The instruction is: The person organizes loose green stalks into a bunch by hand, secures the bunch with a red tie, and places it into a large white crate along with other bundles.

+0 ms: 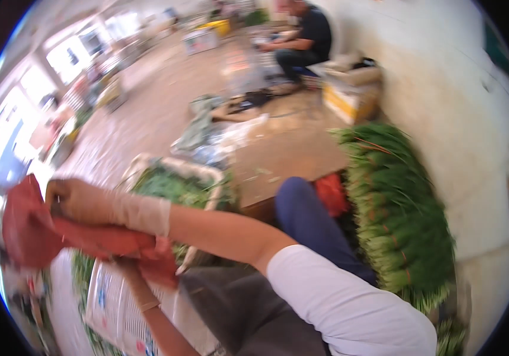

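Note:
A red cloth or sheet (103, 236) stretches across the left of the head view, bunched at its far left end. My right hand (81, 202), in a thin pale glove, reaches across and is closed on its upper part. My left hand (125, 267), gloved too, is under the sheet near a white slatted plastic crate (121, 307); its fingers are mostly hidden. Behind my right forearm stands a pale basket (194, 169) of leafy greens (165, 182). Tied bundles of long green stalks (405, 213) are stacked at the right.
A brown board (290, 164) lies ahead of my knee, with a red bag (332, 193) beside it. Plastic bags (219, 142) lie beyond. A seated person (314, 35) works near a yellow and white box (347, 98). A wall (463, 147) runs along the right.

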A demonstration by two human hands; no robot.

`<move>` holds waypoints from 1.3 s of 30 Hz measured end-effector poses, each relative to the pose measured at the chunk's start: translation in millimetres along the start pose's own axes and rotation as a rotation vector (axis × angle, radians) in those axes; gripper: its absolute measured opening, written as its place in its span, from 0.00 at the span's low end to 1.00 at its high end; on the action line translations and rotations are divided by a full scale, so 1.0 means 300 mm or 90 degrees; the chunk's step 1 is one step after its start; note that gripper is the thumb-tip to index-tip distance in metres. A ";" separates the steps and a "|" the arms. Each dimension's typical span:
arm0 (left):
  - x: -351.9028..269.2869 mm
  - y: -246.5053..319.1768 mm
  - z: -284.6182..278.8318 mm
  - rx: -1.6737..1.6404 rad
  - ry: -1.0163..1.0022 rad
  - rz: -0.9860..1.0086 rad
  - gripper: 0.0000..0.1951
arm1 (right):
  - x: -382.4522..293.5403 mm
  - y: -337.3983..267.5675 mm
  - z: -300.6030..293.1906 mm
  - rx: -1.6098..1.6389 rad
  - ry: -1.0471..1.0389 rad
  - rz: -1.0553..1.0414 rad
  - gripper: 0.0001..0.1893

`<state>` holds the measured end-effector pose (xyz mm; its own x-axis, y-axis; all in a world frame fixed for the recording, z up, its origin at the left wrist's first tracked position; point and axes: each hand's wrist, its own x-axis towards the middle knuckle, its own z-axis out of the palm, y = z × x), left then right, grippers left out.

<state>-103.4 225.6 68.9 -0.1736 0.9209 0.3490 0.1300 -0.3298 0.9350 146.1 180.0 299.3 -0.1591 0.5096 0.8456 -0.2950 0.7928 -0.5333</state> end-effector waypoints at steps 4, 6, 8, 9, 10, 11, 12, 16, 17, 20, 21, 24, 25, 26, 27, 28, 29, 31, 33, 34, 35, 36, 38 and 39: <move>0.145 0.062 0.139 -0.219 -0.028 -0.071 0.23 | -0.220 -0.010 -0.351 -0.401 0.061 0.172 0.11; 0.131 0.125 0.297 -0.182 -0.089 -0.084 0.23 | -0.350 0.036 -0.513 -0.475 0.110 0.171 0.18; 0.114 0.194 0.392 -0.128 -0.138 -0.084 0.22 | -0.406 0.032 -0.540 -0.513 0.146 0.171 0.24; 0.107 0.249 0.402 -0.086 -0.151 -0.067 0.22 | -0.398 -0.004 -0.498 -0.512 0.164 0.082 0.35; 0.101 0.286 0.472 -0.053 -0.179 -0.053 0.22 | -0.408 -0.015 -0.500 -0.517 0.181 0.041 0.41; 0.090 0.317 0.549 -0.021 -0.205 -0.035 0.22 | -0.420 -0.027 -0.501 -0.523 0.196 0.001 0.46; 0.084 0.366 0.639 0.015 -0.237 -0.005 0.21 | -0.419 -0.028 -0.522 -0.517 0.237 -0.007 0.50; 0.052 0.486 0.887 0.156 -0.298 0.148 0.20 | -0.415 -0.017 -0.689 -0.465 0.126 0.199 0.38; 0.023 0.477 0.915 0.197 -0.310 0.177 0.20 | -0.429 -0.010 -0.728 -0.486 0.030 0.268 0.32; -0.176 0.443 1.148 0.203 -0.415 0.206 0.20 | -0.483 0.076 -1.091 -0.813 0.171 0.192 0.11; -0.178 0.427 1.028 0.227 -0.417 0.148 0.19 | -0.416 0.054 -1.090 -0.806 0.148 0.156 0.08; -0.193 0.395 0.761 0.141 -0.428 -0.128 0.19 | -0.330 -0.133 -1.404 -1.306 0.147 0.128 0.03; -0.196 0.333 0.578 0.171 -0.385 -0.185 0.19 | -0.349 -0.182 -1.519 -1.491 0.156 0.096 0.06; -0.215 0.274 0.533 0.139 -0.329 -0.212 0.20 | -0.383 -0.200 -1.747 -1.284 0.373 0.201 0.02; -0.258 0.239 0.463 0.201 -0.239 -0.242 0.19 | -0.427 -0.245 -1.810 -1.121 0.443 -0.089 0.03; -0.278 0.144 0.369 0.206 -0.143 -0.230 0.18 | -0.503 -0.306 -1.932 -1.333 0.333 -0.027 0.05; -0.304 0.037 0.244 0.219 -0.048 -0.222 0.17 | -0.584 -0.344 -2.050 -1.524 0.203 0.003 0.09; -0.427 -0.070 0.023 0.317 0.069 -0.182 0.16 | -0.703 -0.290 -2.080 -1.240 0.464 0.275 0.21; -0.553 -0.120 -0.105 0.440 0.187 -0.145 0.15 | -0.817 -0.273 -2.154 -1.325 0.350 0.153 0.22; -0.621 -0.123 -0.168 0.577 0.230 -0.077 0.16 | -0.851 -0.268 -2.117 -1.323 0.261 0.219 0.25; -0.688 -0.125 -0.229 0.715 0.265 -0.010 0.16 | -0.875 -0.250 -2.084 -1.315 0.186 0.269 0.25; -0.760 -0.118 -0.308 0.830 0.303 0.005 0.18 | -0.897 -0.205 -2.052 -1.285 0.129 0.344 0.24; -0.880 -0.075 -0.455 0.955 0.381 -0.019 0.20 | -0.922 -0.102 -1.977 -1.203 0.027 0.501 0.22; -0.919 -0.043 -0.492 0.958 0.424 -0.057 0.22 | -0.914 -0.057 -1.941 -1.161 -0.021 0.571 0.21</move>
<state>-201.2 -54.8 -30.2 -0.5434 0.5476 0.6363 0.8001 0.5672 0.1951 743.4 221.2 62.5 0.2889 0.8824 0.3713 0.9573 -0.2718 -0.0989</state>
